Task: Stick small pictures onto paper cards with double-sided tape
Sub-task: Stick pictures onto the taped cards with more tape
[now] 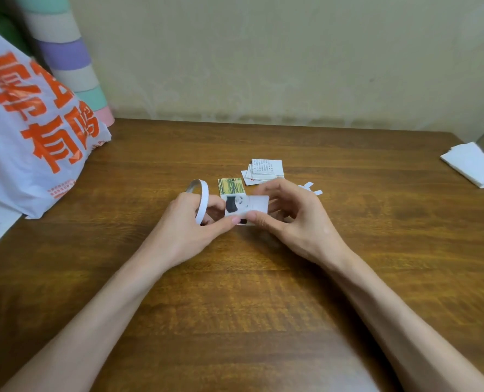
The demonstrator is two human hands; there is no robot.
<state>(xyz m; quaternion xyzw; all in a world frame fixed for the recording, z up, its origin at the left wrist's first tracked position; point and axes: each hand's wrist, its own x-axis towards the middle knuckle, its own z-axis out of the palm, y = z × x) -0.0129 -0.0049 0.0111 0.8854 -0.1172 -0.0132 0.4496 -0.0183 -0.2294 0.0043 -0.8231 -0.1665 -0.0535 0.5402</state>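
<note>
A small panda picture (239,204) on a white paper card (259,205) is held just above the wooden table (235,292). My left hand (189,222) pinches the card's lower left edge, and the thin white ring of double-sided tape (202,199) hangs round its fingers. My right hand (288,213) pinches the card's right side, thumb on the lower edge. A green bamboo picture (230,186) lies flat just behind the card. A small stack of printed paper cards (264,169) lies further back.
A white plastic bag with orange print (34,131) stands at the left, with a striped pastel roll (73,60) behind it. Folded white paper (472,168) lies at the right edge. Small white tape scraps (311,188) lie right of my right hand.
</note>
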